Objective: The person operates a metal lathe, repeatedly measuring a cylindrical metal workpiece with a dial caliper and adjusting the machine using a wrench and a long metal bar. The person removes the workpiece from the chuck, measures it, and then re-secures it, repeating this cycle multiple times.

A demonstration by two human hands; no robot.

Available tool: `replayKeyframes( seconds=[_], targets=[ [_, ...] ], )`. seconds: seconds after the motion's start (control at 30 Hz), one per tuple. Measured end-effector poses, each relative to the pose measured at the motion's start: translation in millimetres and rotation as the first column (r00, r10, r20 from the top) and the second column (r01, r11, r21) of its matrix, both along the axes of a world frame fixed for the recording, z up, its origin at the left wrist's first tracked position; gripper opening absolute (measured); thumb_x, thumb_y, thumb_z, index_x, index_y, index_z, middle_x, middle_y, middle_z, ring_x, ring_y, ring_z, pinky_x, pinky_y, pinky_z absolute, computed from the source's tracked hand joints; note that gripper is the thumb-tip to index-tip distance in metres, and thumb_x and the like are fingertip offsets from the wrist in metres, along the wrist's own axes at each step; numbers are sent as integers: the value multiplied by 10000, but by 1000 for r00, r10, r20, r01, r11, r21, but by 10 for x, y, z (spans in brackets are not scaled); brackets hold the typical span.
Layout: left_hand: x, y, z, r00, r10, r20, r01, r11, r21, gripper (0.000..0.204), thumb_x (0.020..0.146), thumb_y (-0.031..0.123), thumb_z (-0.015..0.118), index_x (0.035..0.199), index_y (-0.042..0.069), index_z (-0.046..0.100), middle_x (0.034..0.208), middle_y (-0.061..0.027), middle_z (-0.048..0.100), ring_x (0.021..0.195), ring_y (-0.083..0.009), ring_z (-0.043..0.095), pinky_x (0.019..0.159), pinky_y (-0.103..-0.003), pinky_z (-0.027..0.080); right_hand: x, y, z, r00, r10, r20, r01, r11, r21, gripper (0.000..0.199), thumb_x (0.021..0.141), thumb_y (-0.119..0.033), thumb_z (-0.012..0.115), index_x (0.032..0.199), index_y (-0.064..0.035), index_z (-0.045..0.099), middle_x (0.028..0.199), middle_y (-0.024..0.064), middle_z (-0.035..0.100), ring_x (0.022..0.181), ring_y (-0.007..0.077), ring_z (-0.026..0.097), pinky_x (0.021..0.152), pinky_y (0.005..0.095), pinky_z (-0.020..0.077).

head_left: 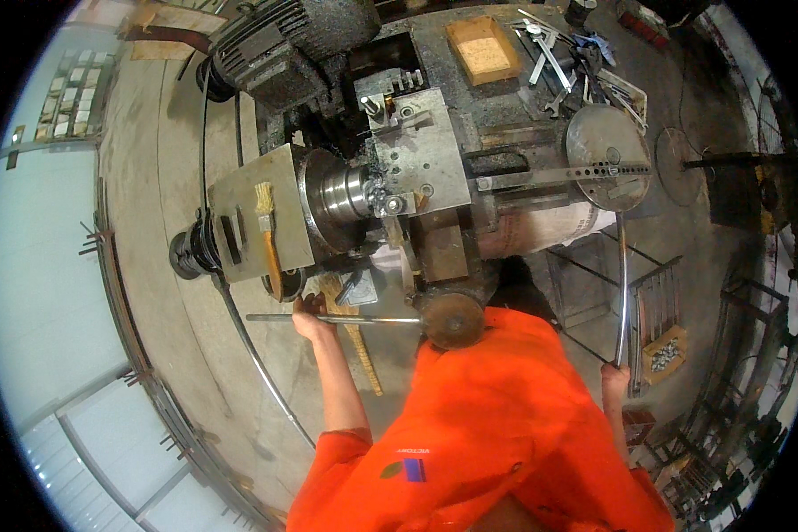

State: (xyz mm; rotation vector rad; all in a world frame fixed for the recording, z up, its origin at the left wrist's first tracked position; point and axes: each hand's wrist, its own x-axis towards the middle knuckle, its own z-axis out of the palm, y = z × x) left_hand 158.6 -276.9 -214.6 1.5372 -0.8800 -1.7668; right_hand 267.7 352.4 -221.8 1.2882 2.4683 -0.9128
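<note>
While a thin steel rod (346,319) is clasped in the left hand (309,309), a long bar (621,293) is gripped by the right hand (614,372). Either could be snagged by the lathe chuck (341,193) if swung near

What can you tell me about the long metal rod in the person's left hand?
The rod is thin, straight and bare grey metal, lying almost level across the front of the lathe. The left hand grips it near its left part, with a short stub sticking out past the fist. Its right end reaches the rusty round handwheel; whether it touches the wheel cannot be told. It looks clean and unbent.
</note>
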Motion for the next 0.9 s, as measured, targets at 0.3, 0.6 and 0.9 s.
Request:
replayKeyframes(
  seconds=[0.3,0.6,0.9],
  targets=[
    [114,-134,-149,999,-16,-32,18,997,69,230,854,217,438,887,-9,461,755,-115,520,592,-237,529,560,-324,461,-78,-64,131,998,56,26,-55,998,-6,183,592,-137,512,558,24,432,494,39,360,479,147,337,441,321,306],
    [53,-73,-101,999,24,-22,-23,999,44,205,850,190,442,915,-5,447,787,-122,517,589,-235,524,552,-321,469,-65,-116,155,996,80,-31,-78,995,55,160,598,-124,507,552,12,436,502,52,368,480,165,346,449,328,314],
    [87,-130,-163,998,19,-52,-17,999,45,226,867,178,416,904,-43,442,769,-140,520,583,-248,520,548,-331,480,-19,-70,67,997,73,-24,-70,993,97,179,587,-155,512,562,14,458,499,74,391,475,192,352,471,341,338]
  ],
)
